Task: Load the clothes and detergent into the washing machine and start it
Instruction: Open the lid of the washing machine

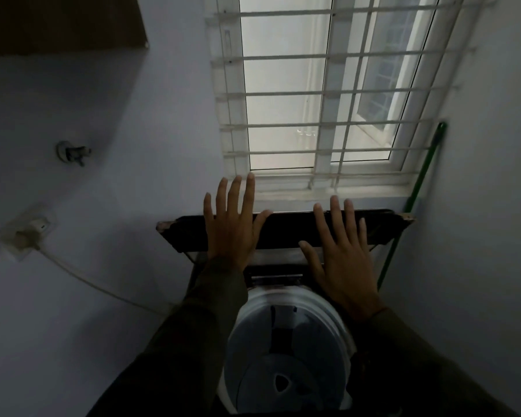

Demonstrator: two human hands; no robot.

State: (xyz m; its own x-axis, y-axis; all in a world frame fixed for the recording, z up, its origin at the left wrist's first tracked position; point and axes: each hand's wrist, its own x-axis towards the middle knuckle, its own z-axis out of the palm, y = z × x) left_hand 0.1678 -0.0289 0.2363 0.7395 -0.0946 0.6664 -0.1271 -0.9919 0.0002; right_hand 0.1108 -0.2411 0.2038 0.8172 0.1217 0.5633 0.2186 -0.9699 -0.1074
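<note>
Both hands flat, fingers spread, on the raised lid (283,230): left hand (232,233), right hand (343,266). Lid looked rigid, prob. hinged (push its top edge). Drum (286,356) showed no clothes.

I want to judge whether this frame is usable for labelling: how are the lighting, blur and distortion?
Head view: backlit by the bright window, so the room is dim and the sleeves nearly black; the left hand and right hand on the raised lid stay readable; the drum is slightly soft; wide-angle bending tilts the window bars and walls.
</note>
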